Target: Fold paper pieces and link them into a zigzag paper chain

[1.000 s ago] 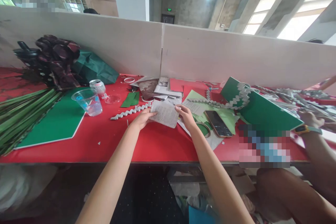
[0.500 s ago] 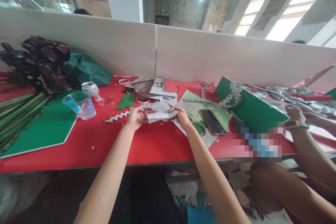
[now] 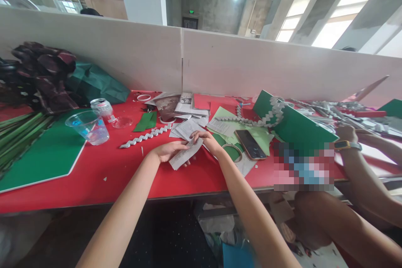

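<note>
A small folded piece of printed paper (image 3: 185, 155) is held between both hands, tilted above the red table (image 3: 125, 180). My left hand (image 3: 171, 150) grips its left side, with the thumb on top and fingers underneath. My right hand (image 3: 205, 140) pinches its upper right end. Just behind the hands lie loose printed sheets (image 3: 186, 129). A zigzag folded paper chain (image 3: 146, 137) rests to the left of them. On the right, a roll of tape (image 3: 233, 153) and a phone (image 3: 250, 144) lie on green paper.
A plastic cup (image 3: 94, 130), a can (image 3: 103, 109) and a green board (image 3: 47, 159) are at the left. A folded green board (image 3: 292, 123) stands at the right, near another person's hand (image 3: 347, 134) with a wristband. A white partition (image 3: 251, 67) runs behind the table.
The paper has come lower and nearer the table's front edge and is now slanted. My right hand has moved left, closer to my left hand. The view has shifted slightly.
</note>
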`<state>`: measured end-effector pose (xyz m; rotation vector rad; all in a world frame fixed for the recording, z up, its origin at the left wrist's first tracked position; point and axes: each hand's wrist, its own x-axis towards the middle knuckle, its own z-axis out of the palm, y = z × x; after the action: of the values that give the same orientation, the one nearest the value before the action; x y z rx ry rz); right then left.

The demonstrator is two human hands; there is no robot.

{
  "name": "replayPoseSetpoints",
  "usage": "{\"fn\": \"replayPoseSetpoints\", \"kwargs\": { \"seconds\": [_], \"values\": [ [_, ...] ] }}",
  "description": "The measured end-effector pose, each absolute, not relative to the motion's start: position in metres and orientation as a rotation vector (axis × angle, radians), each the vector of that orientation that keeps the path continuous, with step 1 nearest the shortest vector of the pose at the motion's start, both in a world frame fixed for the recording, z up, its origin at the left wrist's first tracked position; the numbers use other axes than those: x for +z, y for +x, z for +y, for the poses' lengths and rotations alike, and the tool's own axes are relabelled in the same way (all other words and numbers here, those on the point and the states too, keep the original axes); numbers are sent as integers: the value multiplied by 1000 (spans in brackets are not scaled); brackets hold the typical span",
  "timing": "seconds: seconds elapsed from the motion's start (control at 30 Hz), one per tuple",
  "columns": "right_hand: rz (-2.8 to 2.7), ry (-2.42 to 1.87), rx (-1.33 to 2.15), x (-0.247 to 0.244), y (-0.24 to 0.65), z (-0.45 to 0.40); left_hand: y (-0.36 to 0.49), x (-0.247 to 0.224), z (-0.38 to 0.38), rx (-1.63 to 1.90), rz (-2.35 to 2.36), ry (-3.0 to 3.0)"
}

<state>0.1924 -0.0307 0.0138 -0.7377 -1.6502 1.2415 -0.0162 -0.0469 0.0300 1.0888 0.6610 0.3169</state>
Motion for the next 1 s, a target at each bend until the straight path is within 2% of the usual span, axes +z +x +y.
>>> {"fn": "replayPoseSetpoints", "kwargs": {
  "seconds": [0.23, 0.57, 1.0],
  "values": [
    [-1509, -796, 1268, 16, 194, -32, -15, 21, -41, 466, 774, 1055],
    [-1466, -967, 1216, 18, 193, -33, -15, 24, -44, 458, 649, 1090],
    [-1346, -942, 1174, 17, 194, -31, -17, 25, -44, 529, 715, 1111]
  ]
}}
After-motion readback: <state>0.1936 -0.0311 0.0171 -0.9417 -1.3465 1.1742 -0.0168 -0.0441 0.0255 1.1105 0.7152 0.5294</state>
